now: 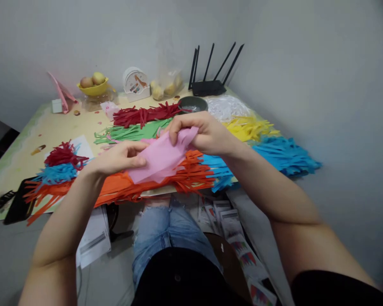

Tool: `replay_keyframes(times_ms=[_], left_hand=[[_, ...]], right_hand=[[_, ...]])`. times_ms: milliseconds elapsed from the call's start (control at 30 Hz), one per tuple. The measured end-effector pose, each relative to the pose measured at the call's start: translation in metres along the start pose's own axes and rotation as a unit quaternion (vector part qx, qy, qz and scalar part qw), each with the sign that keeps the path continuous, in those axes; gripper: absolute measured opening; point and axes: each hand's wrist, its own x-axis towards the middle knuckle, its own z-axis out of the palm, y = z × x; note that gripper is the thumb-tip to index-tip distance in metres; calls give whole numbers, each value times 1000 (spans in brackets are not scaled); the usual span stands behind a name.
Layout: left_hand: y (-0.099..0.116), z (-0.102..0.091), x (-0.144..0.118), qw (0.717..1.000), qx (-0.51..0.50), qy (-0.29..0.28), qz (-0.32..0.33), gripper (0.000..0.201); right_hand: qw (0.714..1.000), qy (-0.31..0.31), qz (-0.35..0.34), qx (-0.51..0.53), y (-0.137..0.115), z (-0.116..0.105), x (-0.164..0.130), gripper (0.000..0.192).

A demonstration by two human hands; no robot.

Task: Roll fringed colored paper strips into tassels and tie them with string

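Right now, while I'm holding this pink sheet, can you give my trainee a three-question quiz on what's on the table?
1. True or false: both hands grip the pink sheet.
2. Which strips lie directly under the pink sheet? A) orange B) white C) yellow
3. Fill in: the black router stands at the table's far edge, against the ____.

Key:
1. True: the left hand pinches its near edge, the right hand its top corner.
2. A: the orange strips.
3. Wall.
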Motion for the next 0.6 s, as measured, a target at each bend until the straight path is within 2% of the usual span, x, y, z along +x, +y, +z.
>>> replay_keyframes(times_ms=[33,100,200,333,467,600], left_hand=[[0,3,2,1000,1,3,13,76],[1,6,1,998,16,44,34,74],[0,7,-4,995,41,93,18,67],[-2,1,-9,993,70,91,-12,56],[-1,5,-9,989,86,118,7,60],[4,27,-1,978,49,198,45,71]], right_hand=[[1000,8,2,-4,-1,-1,0,15],[1000,25,5,-10,-1,-4,-2,16],[999,36,8,-2,1,-7,-4,13],[998,47,22,21,7,-11,-6,9],[997,67,38,32,12,-8,-6,7],[995,88,51,16,14,-5,-4,9]])
